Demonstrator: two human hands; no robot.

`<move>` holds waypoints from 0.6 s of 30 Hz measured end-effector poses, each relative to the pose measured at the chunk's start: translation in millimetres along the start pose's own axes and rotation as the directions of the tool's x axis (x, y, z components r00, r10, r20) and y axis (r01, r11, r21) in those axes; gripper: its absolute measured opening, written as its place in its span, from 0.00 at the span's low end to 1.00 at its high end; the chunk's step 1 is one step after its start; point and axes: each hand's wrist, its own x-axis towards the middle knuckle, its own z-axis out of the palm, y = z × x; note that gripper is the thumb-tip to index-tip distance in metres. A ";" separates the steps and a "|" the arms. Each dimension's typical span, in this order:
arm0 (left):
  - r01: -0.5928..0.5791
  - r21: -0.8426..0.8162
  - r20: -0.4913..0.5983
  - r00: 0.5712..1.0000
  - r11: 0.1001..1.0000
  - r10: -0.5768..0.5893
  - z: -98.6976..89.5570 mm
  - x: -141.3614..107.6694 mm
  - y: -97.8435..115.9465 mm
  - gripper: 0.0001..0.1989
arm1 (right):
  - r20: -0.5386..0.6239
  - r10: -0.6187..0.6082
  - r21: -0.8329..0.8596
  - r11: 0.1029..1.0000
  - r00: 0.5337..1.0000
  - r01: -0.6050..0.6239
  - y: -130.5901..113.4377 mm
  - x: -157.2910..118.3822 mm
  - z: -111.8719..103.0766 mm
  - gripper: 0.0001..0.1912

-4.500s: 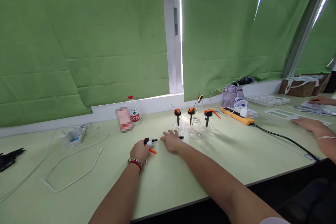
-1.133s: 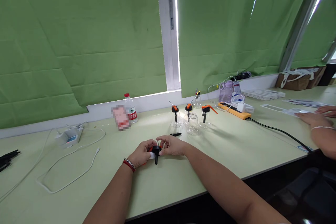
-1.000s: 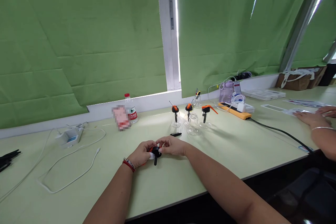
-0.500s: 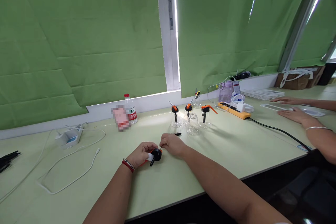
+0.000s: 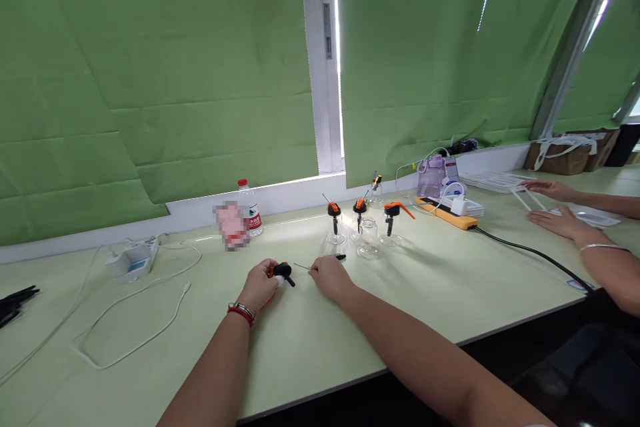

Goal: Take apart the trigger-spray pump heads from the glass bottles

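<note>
My L hand [image 5: 258,287] is curling round a black-and-orange lid [image 5: 283,270], prob. to steady it, stem pointing near-right. My R hand [image 5: 330,276] is pinching a thin metal rod [image 5: 301,266], fingertips together, tip aiming left, just short of the lid, prob. for fine ctrl. A lidless jar [image 5: 369,241] is standing far-right of my hands, lidded jars [image 5: 393,223] close by, presumably leaving work rm.

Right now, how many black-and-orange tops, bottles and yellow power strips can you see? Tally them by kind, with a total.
Black-and-orange tops: 4 (1 in your left hand, 3 on jars)
Bottles: 2
Yellow power strip: 1
Total: 7
</note>
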 end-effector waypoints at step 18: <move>0.126 0.061 -0.127 0.985 0.990 -0.117 1.3 7.6 -3.5 0.16 | 0.016 0.063 -0.225 0.973 0.998 -0.058 -18.6 6.7 17.8 0.15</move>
